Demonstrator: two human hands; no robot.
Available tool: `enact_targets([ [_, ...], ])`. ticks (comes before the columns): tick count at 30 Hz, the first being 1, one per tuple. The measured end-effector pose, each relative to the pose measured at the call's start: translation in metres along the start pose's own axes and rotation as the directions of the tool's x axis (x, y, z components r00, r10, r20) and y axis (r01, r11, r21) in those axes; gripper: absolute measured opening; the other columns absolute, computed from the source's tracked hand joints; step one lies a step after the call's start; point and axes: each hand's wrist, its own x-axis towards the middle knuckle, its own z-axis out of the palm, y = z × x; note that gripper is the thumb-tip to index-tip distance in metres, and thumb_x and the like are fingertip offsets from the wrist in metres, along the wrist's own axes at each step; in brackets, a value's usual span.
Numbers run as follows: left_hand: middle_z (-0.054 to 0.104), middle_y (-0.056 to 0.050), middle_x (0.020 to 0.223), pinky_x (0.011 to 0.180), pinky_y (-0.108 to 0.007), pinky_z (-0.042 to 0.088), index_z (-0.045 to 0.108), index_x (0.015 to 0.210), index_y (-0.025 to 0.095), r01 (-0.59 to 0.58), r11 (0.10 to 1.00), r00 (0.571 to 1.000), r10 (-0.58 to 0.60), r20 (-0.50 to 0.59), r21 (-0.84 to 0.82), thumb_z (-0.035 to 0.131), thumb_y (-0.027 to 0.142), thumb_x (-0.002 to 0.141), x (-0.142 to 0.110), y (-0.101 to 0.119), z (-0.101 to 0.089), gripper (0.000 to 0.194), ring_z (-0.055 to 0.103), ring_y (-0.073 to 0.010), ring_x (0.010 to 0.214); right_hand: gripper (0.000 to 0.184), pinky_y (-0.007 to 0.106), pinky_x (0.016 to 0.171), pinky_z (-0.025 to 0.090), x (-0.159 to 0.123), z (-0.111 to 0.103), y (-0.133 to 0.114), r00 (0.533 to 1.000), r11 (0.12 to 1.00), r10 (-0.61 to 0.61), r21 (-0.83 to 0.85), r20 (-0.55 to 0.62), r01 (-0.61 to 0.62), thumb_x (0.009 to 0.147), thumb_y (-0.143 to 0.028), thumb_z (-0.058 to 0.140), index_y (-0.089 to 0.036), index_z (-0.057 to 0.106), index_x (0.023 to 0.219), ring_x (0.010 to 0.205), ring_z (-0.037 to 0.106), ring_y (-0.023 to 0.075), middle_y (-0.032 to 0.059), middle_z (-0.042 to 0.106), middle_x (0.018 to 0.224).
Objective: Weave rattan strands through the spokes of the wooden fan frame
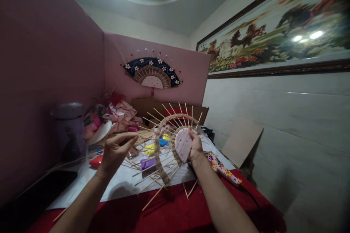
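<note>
My right hand [196,146] grips a half-made fan [183,145] by its white, red-dotted half-round base. Thin wooden sticks spread out from that base, with two curved bands of brown twine woven across them. The fan is tilted, its sticks pointing up and to the left. To the left of it, my left hand [117,150] is raised above the table with thumb and fingers pinched together. Whatever may be between those fingertips is too small to make out. Loose sticks and a purple clay packet [148,164] lie below the fan.
A floral-patterned glue gun [224,170] lies right of my right forearm. A lilac tumbler [68,131] and a dark phone [51,186] are at the left. Behind, a finished fan [151,72] is pinned on a pink board [191,69]. A red cloth [175,211] covers the front edge.
</note>
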Motion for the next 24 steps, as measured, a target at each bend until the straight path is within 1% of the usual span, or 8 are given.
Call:
enact_targets([
  [3, 0.069, -0.007, 0.085, 0.076, -0.027, 0.043, 0.072, 0.085, 0.019, -0.117, 0.981, 0.993, 0.117, 0.013, 0.153, 0.068, 0.026, 0.064, -0.002, -0.001, 0.004, 0.022, 0.059, -0.0214, 0.082, 0.014, 0.031, 0.056, 0.051, -0.004, 0.004, -0.002, 0.998, 0.999, 0.006, 0.045, -0.056, -0.004, 0.064, -0.027, 0.067, -0.017, 0.057, 0.064, 0.052, 0.063, 0.0178, -0.0001, 0.065, 0.053],
  [6, 0.070, -0.006, 0.081, 0.071, -0.026, 0.043, 0.073, 0.081, 0.020, -0.102, 0.977, 0.995, 0.097, 0.036, 0.185, 0.070, 0.025, 0.060, -0.002, -0.003, 0.006, 0.021, 0.060, -0.0219, 0.079, 0.013, 0.029, 0.056, 0.051, -0.007, 0.007, -0.002, 0.997, 0.997, -0.012, 0.069, -0.074, 0.017, 0.065, -0.026, 0.067, -0.018, 0.056, 0.064, 0.052, 0.062, 0.0163, -0.0017, 0.065, 0.054],
  [9, 0.071, -0.006, 0.076, 0.067, -0.027, 0.042, 0.074, 0.076, 0.023, -0.135, 0.947, 0.988, 0.107, 0.112, 0.292, 0.069, 0.026, 0.061, -0.002, -0.005, 0.005, 0.017, 0.062, -0.0218, 0.072, 0.013, 0.028, 0.057, 0.051, -0.008, 0.008, 0.001, 0.997, 0.996, -0.046, 0.071, -0.064, 0.051, 0.065, -0.025, 0.067, -0.019, 0.056, 0.066, 0.050, 0.061, 0.0141, -0.0038, 0.065, 0.055],
  [11, 0.072, -0.006, 0.079, 0.067, -0.027, 0.041, 0.073, 0.081, 0.025, -0.220, 0.882, 0.972, 0.160, 0.175, 0.417, 0.065, 0.027, 0.065, -0.003, -0.007, 0.004, 0.018, 0.062, -0.0220, 0.071, 0.014, 0.028, 0.058, 0.051, -0.008, 0.008, 0.002, 0.998, 0.997, -0.045, 0.065, -0.054, 0.048, 0.065, -0.026, 0.067, -0.018, 0.056, 0.066, 0.051, 0.062, 0.0138, -0.0034, 0.065, 0.056],
  [14, 0.072, -0.007, 0.084, 0.066, -0.029, 0.038, 0.072, 0.086, 0.027, -0.360, 0.702, 0.933, 0.260, 0.250, 0.615, 0.059, 0.029, 0.072, -0.006, -0.010, 0.002, 0.020, 0.063, -0.0244, 0.075, 0.015, 0.029, 0.058, 0.051, -0.009, 0.009, 0.002, 0.999, 0.997, -0.005, 0.070, -0.047, 0.008, 0.066, -0.027, 0.067, -0.018, 0.055, 0.064, 0.053, 0.063, 0.0155, -0.0015, 0.066, 0.056],
  [17, 0.072, -0.008, 0.085, 0.065, -0.030, 0.037, 0.072, 0.088, 0.027, -0.400, 0.562, 0.915, 0.293, 0.278, 0.724, 0.054, 0.030, 0.076, -0.008, -0.012, 0.002, 0.022, 0.063, -0.0258, 0.074, 0.014, 0.030, 0.058, 0.052, -0.010, 0.011, 0.001, 0.998, 0.996, 0.000, 0.093, -0.067, 0.007, 0.067, -0.025, 0.066, -0.018, 0.055, 0.063, 0.054, 0.063, 0.0163, -0.0015, 0.065, 0.055],
  [22, 0.072, -0.007, 0.081, 0.065, -0.028, 0.038, 0.071, 0.089, 0.027, -0.450, 0.625, 0.893, 0.322, 0.315, 0.637, 0.055, 0.028, 0.076, -0.010, -0.012, 0.005, 0.021, 0.063, -0.0224, 0.070, 0.011, 0.029, 0.060, 0.052, -0.012, 0.013, 0.000, 0.997, 0.993, 0.005, 0.116, -0.078, 0.004, 0.068, -0.022, 0.065, -0.017, 0.056, 0.064, 0.053, 0.063, 0.0154, -0.0023, 0.065, 0.055],
  [24, 0.071, -0.007, 0.076, 0.066, -0.028, 0.038, 0.071, 0.089, 0.026, -0.481, 0.589, 0.877, 0.308, 0.370, 0.649, 0.052, 0.027, 0.078, -0.012, -0.010, 0.007, 0.022, 0.062, -0.0215, 0.068, 0.010, 0.029, 0.060, 0.052, -0.012, 0.013, 0.000, 0.997, 0.994, 0.002, 0.109, -0.081, 0.007, 0.069, -0.022, 0.065, -0.018, 0.056, 0.064, 0.054, 0.063, 0.0155, -0.0024, 0.065, 0.055],
])
